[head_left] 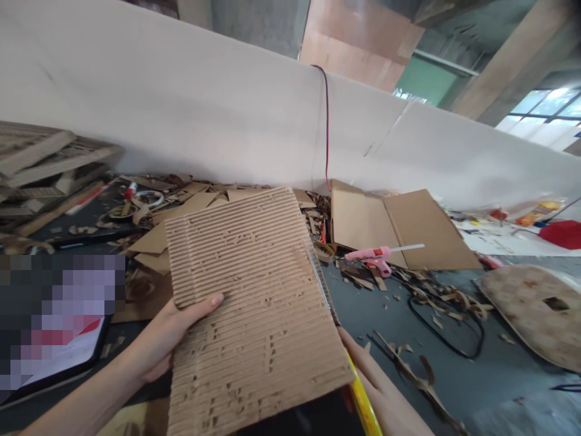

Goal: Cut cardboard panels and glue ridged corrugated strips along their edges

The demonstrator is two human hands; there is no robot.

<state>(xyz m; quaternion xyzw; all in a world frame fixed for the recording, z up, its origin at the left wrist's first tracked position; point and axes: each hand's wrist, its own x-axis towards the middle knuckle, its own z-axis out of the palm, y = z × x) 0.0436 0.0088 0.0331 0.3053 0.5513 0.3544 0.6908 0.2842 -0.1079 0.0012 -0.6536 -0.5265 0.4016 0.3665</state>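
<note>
A sheet of corrugated cardboard (254, 290), its ridges bared and torn in spots, is held up tilted in front of me. My left hand (181, 327) grips its left edge, thumb on the ridged face and the other fingers mostly hidden behind. At the right edge, my right hand (363, 369) is closed around a yellow-handled utility knife (363, 399). A silvery blade shows along the sheet's upper right edge; whether it is cutting in I cannot tell. Most of the right fingers are behind the sheet.
A pink glue gun (379, 257) with a glue stick lies beyond the sheet, near a folded cardboard piece (422, 230). Its black cable (454, 351) loops among scraps. A tablet (59, 339) sits left, a patterned pouch (535, 309) right. A white partition (204, 115) stands behind.
</note>
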